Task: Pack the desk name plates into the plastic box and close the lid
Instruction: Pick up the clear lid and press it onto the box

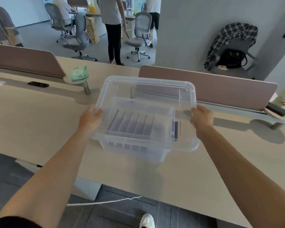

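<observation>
Two hands hold one lid, and the head view, the only view there is, shows it all. My left hand (pixel 91 118) has its grip closed on the left edge of the lid (pixel 146 96), fingers curled over the rim. My right hand (pixel 201 118) is closed the same way on the right edge. Both forearms reach forward, nearly level, wrists straight, each hand about as far out as the other.

The lid hangs above the box (pixel 135 142), not yet seated. It sits skewed: it overhangs the box to the right and towards the far side, and its near right corner juts past the box's right wall. The lid's long axis runs left to right between my hands, roughly in line with the box's long side.

The box stands on the tabletop (pixel 39 120) near its front edge, about midway along it. Inside it the plates (pixel 130 124) stand in a row, side by side, running left to right. They look packed, so I judge only the closing is left.

The move to come turns on that offset: the lid must shift left and towards me before it goes down. Neither hand is nearer; both must work together.
</observation>
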Motion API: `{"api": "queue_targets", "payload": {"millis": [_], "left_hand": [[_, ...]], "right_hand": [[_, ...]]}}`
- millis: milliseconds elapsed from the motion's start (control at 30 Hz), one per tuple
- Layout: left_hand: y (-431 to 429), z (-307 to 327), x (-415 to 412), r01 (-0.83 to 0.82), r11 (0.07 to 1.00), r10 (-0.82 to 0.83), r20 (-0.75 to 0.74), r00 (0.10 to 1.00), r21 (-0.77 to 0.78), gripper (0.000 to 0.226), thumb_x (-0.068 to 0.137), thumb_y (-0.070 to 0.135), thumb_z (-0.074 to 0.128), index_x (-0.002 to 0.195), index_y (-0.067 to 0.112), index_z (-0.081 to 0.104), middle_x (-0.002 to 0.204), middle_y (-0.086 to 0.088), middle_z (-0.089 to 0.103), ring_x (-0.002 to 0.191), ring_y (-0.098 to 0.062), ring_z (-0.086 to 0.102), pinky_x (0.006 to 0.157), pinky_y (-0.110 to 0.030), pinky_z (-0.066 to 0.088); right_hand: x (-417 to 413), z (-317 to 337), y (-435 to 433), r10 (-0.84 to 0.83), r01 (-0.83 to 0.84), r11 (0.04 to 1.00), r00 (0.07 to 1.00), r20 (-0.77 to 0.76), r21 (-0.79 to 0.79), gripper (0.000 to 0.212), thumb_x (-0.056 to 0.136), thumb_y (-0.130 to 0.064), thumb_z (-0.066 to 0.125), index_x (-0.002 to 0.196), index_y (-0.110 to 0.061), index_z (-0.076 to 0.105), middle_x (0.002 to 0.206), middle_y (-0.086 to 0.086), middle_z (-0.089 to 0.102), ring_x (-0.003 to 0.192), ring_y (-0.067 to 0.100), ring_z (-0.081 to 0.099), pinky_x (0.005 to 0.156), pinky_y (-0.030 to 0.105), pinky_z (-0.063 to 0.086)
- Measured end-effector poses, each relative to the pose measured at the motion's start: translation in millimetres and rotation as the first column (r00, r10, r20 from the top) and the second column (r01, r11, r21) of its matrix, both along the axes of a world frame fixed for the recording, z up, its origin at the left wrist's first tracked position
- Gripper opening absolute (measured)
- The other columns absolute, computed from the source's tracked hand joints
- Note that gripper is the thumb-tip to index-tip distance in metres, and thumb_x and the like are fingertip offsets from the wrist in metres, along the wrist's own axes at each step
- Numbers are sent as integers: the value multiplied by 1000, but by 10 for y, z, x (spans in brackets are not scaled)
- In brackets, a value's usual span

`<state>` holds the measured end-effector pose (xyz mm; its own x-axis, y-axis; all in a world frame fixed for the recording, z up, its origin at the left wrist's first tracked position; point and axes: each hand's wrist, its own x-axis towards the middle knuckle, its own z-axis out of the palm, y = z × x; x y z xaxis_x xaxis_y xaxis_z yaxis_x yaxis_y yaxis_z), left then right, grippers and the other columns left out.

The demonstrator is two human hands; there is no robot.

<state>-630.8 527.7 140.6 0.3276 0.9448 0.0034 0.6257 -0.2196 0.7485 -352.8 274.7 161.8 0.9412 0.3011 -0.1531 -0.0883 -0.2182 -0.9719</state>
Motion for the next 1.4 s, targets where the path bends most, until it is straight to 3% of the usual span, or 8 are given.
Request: {"api": "queue_targets", "payload": {"millis": [100,367,533,700,933,1133,1300,1400], "left_hand": [[256,-72,86,8,999,-9,-40,999,-40,39,97,41,47,126,18,57,122,-9,62,107,-29,60,87,-36,47],[899,-631,190,109,991,-118,-141,983,-71,32,98,36,48,110,10,62,105,-12,67,96,-31,62,75,-32,41],[1097,-943,203,90,994,-100,-175,980,-66,32,98,32,46,110,6,61,104,-23,67,101,-40,62,85,-43,49],[1053,-1006,217,168,982,-181,-180,967,-86,27,100,29,46,93,5,56,94,-24,64,92,-40,61,76,-40,45],[1023,-1057,230,194,978,-205,-154,967,-81,19,100,25,43,86,13,48,73,-6,53,78,-33,55,65,-33,35],[1107,-1139,334,274,962,-251,-364,897,10,35,100,22,37,131,8,46,114,-19,60,106,-39,54,86,-44,40],[1070,-1132,502,519,838,-310,-632,711,172,50,101,35,31,151,31,26,159,-3,20,139,-35,20,111,-48,19],[1161,-1107,633,577,781,-317,-645,696,238,48,99,31,36,147,24,36,159,-4,24,142,-35,20,113,-51,18]], "right_hand": [[113,-247,256,6,-6,1000,998,-56,-14,24,89,-12,50,96,-1,69,69,6,49,65,23,41,58,32,35],[118,-754,765,-24,22,977,1000,-6,-213,30,93,-14,48,117,-13,67,94,7,68,72,21,61,59,27,46],[-16,-941,1000,-105,92,960,994,-35,-264,39,96,-11,47,132,-16,58,109,7,65,86,24,61,72,31,47],[-85,-993,1114,-26,73,834,995,94,-546,40,94,-16,40,100,-41,70,118,10,54,98,28,46,81,41,52],[-67,-1092,1095,22,70,739,992,128,-670,39,101,-21,43,139,-28,50,141,12,39,122,35,45,102,50,46],[-64,-1185,1093,173,-12,680,974,144,-733,47,105,-21,34,152,-23,38,157,5,27,127,32,51,99,42,49],[-137,-1174,1084,352,-84,438,932,84,-895,53,106,-37,20,158,-26,14,168,7,-2,147,38,22,112,51,32],[-169,-1099,1160,429,3,367,886,173,-930,56,106,-42,19,158,-22,12,168,5,-7,154,33,-2,120,51,12]]}}
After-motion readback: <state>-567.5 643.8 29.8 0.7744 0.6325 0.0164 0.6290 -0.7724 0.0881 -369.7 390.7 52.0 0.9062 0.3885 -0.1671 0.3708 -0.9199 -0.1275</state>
